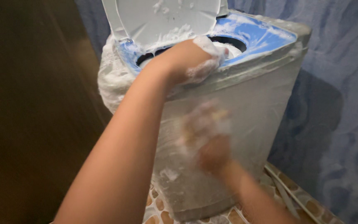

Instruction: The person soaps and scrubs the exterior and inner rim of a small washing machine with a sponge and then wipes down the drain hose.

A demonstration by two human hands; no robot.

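At the left, a dark brown wall (25,112) is seen. A grey top-loading washing machine (245,99) stands in the middle, lid (162,16) raised. The foamy left hand (189,60) is clamped on its near top rim. Lower right, the blurred right hand (206,132) is pressed against the front panel; its grip cannot be told. Blue wall (344,83) lies right.

No packages, labels, signs or screens (none legible either).

washing machine (228,108) blocks ahead, raised lid (162,16) above
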